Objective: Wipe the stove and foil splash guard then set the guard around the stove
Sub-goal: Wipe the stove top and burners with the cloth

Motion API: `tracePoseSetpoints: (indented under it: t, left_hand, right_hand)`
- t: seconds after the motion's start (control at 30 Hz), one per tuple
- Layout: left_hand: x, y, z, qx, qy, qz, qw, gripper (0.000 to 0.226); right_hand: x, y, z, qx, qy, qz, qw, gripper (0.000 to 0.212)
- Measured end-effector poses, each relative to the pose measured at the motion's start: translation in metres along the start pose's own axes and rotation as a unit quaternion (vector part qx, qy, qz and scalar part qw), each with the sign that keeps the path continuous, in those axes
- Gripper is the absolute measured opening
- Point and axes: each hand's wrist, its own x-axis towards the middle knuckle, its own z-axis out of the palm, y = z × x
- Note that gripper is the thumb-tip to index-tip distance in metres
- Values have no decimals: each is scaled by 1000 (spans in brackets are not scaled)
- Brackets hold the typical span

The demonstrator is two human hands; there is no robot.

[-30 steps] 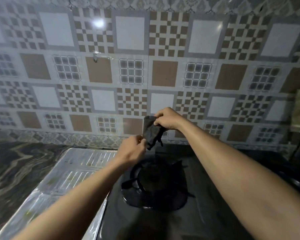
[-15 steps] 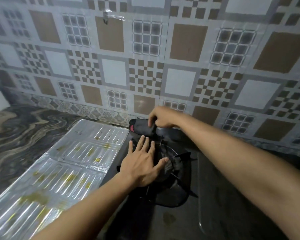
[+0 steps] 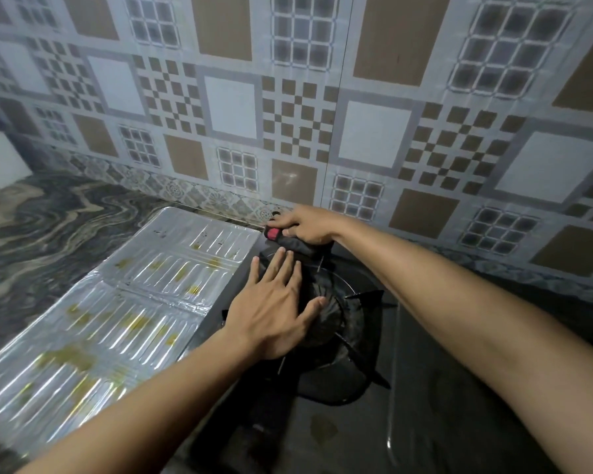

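Observation:
A black gas stove (image 3: 425,405) fills the lower middle, with its burner grate (image 3: 350,323) at the centre. My left hand (image 3: 274,309) lies flat with fingers spread on the burner grate. At the stove's far left corner my right hand (image 3: 305,224) presses a dark cloth with a red patch (image 3: 278,234) onto the surface. The foil splash guard (image 3: 117,302) lies flat on the counter left of the stove, ribbed and spotted with yellow grease stains.
A patterned tile wall (image 3: 298,114) rises right behind the stove. A dark marbled counter (image 3: 31,234) stretches to the left of the guard. A yellowish stain (image 3: 322,429) marks the stove's front surface.
Both hands came down from mid-air, where they held the cloth together. The left hand now rests flat on the grate; the right has pushed the cloth to the stove's back left corner.

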Motion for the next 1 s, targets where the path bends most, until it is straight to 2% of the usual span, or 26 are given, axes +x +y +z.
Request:
tracePoseSetpoints:
  t: [0.27,0.5,0.67,0.83,1.0]
  left_hand:
    - [4,5,0,-7,-6,-8,1000,81]
    - [10,33,-4,-26,-6,19,999,83]
    - [13,48,5,-47,-39,58,996,85]
    - [17,47,8,-38,-31,67,997,82]
    - [13,47,8,-20,-29,94,995,80]
  right_hand:
    - [-35,43,-5,-10,24,43,999,53]
    - [-98,78,13,29,94,99,990,49]
    - [-148,90,32,17,138,161,977,48]
    - [-196,105,43,10,138,234,962,51]
    - [-230,117,40,-26,151,335,930,54]
